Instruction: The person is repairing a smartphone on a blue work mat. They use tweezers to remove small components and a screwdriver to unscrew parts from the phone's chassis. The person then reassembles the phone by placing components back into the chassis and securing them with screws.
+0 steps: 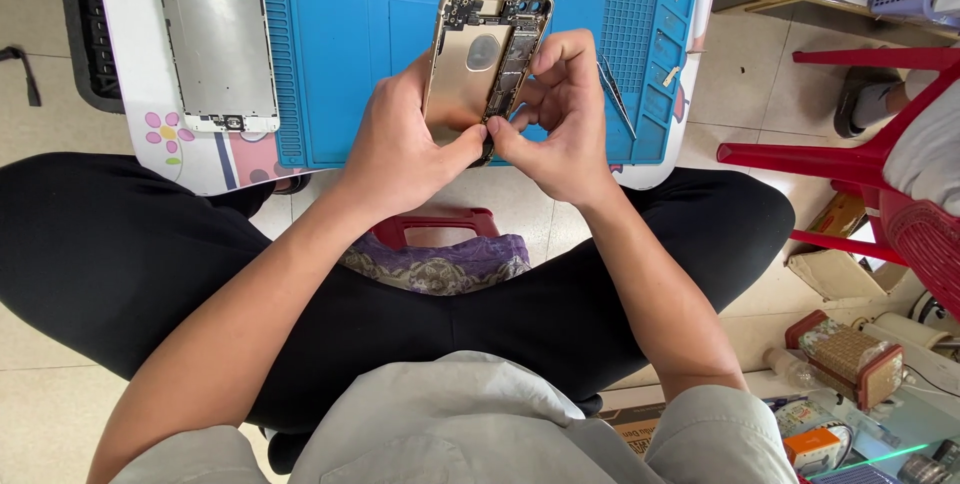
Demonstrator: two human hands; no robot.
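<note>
Both hands, left and right, pinch gold phone at its near end; long axis points away, slightly tilted, above blue mat.

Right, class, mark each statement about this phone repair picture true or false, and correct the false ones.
1. Both hands hold the opened gold phone shell. True: the left hand and the right hand grip it, thumbs meeting at its lower edge.
2. The detached screen panel lies to the right of the phone shell. False: it lies to the left, at the blue mat's left edge.
3. The tweezers are held in the right hand. False: they lie on the mat beside that hand.
4. A red plastic chair stands at the right. True.
5. The mat is green. False: it is blue.
</note>
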